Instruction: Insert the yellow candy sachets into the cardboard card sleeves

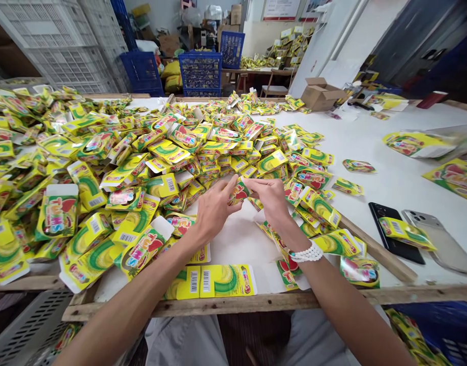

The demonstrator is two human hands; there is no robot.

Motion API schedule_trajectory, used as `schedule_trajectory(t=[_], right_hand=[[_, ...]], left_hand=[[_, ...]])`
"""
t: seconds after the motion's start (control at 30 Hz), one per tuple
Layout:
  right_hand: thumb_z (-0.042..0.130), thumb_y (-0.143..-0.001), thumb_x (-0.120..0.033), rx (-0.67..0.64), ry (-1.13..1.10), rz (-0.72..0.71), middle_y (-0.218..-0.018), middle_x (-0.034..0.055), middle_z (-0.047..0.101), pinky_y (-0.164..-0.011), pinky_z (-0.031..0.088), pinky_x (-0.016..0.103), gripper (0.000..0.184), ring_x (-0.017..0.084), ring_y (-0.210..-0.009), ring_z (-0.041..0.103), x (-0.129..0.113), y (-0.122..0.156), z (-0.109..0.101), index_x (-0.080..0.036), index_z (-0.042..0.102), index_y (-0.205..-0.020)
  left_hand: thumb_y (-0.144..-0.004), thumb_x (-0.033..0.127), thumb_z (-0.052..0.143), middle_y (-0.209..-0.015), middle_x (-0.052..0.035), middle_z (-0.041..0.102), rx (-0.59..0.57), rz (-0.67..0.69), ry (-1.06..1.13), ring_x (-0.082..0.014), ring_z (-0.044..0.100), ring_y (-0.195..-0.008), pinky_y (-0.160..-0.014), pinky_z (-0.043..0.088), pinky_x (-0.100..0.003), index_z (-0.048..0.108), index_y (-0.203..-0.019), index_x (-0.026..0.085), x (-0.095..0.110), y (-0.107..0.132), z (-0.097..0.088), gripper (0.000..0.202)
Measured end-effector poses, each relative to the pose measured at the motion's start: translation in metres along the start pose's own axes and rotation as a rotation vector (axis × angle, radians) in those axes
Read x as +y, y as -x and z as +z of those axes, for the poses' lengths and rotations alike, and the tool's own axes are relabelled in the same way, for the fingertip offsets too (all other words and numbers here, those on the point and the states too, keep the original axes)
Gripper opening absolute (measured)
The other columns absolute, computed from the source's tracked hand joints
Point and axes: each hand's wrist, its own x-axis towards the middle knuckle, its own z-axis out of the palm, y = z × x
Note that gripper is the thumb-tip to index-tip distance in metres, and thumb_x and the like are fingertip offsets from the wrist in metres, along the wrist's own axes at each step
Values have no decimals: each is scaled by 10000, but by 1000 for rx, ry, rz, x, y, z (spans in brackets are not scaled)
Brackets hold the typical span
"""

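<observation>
Between both hands, above the white tabletop, is a small printed candy box [239, 192], green and yellow with a red watermelon picture. My left hand [217, 207] closes on its left side, fingers bent round it. My right hand [269, 199] pinches its upper right edge; a white beaded bracelet [308, 252] circles that wrist. Much of the box is covered by the fingers. A large heap of similar boxes [180, 137] lies behind and to the left of the hands. Close to the table's front edge, yellow boxes [228, 280] lie flat below my hands.
A wooden strip [376, 251] lies on the table at right, beside a black phone [396, 231] and a silver phone [441, 239]. An open cardboard carton [321, 95] stands at the back. Beyond the table are blue crates [200, 71] and stacked white crates [65, 38].
</observation>
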Motion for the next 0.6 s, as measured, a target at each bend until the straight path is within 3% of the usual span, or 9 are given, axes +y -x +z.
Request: schedule_trajectory(t=[0.1,0.27,0.43,0.6], right_hand=[[884,-666,-420,-24,-62,27,-638,34,727,-591,541,303,241,190,-617,665,-2,0,-1,-201,805,-606],[809,-764,-446,-26,166,-108,-574,6,680,-561,500,309,284,199,-590,624,3,-1,-2,-207,810,-611],[733,-834,-366,-55,304,-311,-627,10,748,-615,523,312,222,248,-681,695,11,-1,1,-218,870,-739],[735,-819,-302,-69,365,-440,-761,70,831,-618,541,312,198,287,-731,741,14,1,3,-190,895,-855]], left_hand=[[-892,301,808,-1262,-53,736,22,26,17,-235,732,-1030,-771,504,-260,533,-1565,303,-2,1,4,727],[-877,247,820,-1261,-64,745,11,6,45,-220,747,-959,-783,534,-277,553,-1553,271,-3,1,7,728],[-871,203,817,-1315,-70,741,31,-42,54,-237,758,-990,-799,558,-300,577,-1535,288,-5,0,7,711],[-857,189,826,-1339,-80,746,35,-81,48,-251,761,-1041,-840,565,-311,607,-1513,267,-4,0,8,696]])
